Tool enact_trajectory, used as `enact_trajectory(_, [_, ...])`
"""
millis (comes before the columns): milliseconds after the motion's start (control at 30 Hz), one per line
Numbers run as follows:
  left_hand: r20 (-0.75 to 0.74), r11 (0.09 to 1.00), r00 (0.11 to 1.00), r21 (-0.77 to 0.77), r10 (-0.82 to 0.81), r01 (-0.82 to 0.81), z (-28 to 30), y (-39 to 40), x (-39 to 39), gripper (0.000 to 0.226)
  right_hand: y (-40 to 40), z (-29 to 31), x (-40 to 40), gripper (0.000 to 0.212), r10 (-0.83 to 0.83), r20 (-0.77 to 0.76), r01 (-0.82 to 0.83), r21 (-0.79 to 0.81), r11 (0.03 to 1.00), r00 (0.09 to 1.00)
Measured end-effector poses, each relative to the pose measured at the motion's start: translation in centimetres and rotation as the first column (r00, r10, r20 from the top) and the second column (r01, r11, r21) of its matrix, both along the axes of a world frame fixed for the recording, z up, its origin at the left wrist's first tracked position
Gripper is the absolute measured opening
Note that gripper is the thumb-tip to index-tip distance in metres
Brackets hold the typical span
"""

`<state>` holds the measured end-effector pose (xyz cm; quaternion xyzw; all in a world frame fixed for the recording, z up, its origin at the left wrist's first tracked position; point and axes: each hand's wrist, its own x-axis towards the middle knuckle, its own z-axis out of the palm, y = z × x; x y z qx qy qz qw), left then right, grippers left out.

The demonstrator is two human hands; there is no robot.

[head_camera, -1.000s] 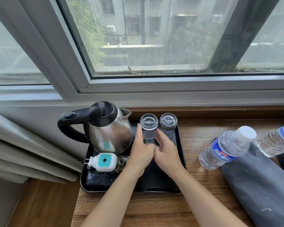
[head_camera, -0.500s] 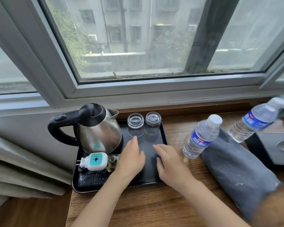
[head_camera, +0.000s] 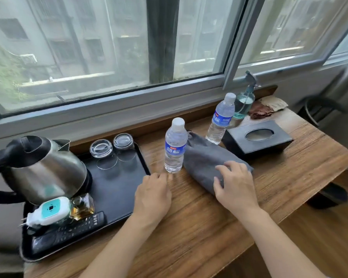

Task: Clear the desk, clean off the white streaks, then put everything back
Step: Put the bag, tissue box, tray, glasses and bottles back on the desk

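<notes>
Desk (head_camera: 209,227): wood-grain top, brown, matte, running along the window sill; no white streaks can be made out on the visible surface.

Left hand (head_camera: 152,194): palm down on bare wood just right of the tray, fingers together and loosely bent, tips near the base of the near water bottle (head_camera: 175,146) but apart from it; holds nothing.

Right hand (head_camera: 234,182): rests on the grey cloth bag (head_camera: 201,157), fingers spread and bent over its near end, thumb against its side; a firm grip cannot be told.

Grey cloth bag: soft, felt-like fabric, long rounded shape, lying slantwise between the two bottles and touching the black tissue box (head_camera: 257,139).

Near water bottle: clear ribbed plastic, white cap, blue label, upright, just beside the bag; far water bottle (head_camera: 221,118) of the same make, upright beside the tissue box.

Tissue box: rectangular, dark, oval slot on top.

Tray (head_camera: 119,183): black, rectangular, raised rim, at the desk's left end; carries a brushed-steel kettle (head_camera: 46,173) with black handle, two clear glasses (head_camera: 102,152) mouth down at the back, a white plug-in device (head_camera: 48,210) with a teal face, a small amber glass bottle (head_camera: 82,206), a black remote (head_camera: 68,232).

Spray bottle (head_camera: 243,103): clear, bluish liquid, by the sill.
</notes>
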<state>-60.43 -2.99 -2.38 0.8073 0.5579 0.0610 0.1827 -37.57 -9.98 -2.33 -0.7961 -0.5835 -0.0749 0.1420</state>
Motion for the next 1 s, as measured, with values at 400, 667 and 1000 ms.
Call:
enact_trajectory(400, [0.346, 0.893, 0.85, -0.36, 0.397, -0.27, -1.3, 0.5, 11.0, 0.031, 6.7, -1.3, 9.4, 0.072, 0.211, -0.311, -0.297, -0.262, 0.918, 0.927])
enact_trajectory(667, [0.509, 0.713, 0.541, -0.645, 0.669, -0.275, -1.7, -0.3, 15.1, 0.023, 8.2, -1.2, 10.8, 0.083, 0.273, -0.324, -0.381, -0.341, 0.86, 0.906])
enact_trajectory(1000, [0.607, 0.69, 0.34, -0.687, 0.718, -0.23, -2.1, -0.9, 15.1, 0.031, 5.9, -1.7, 13.9, 0.051, 0.285, -0.574, -0.502, -0.264, 0.823, 0.768])
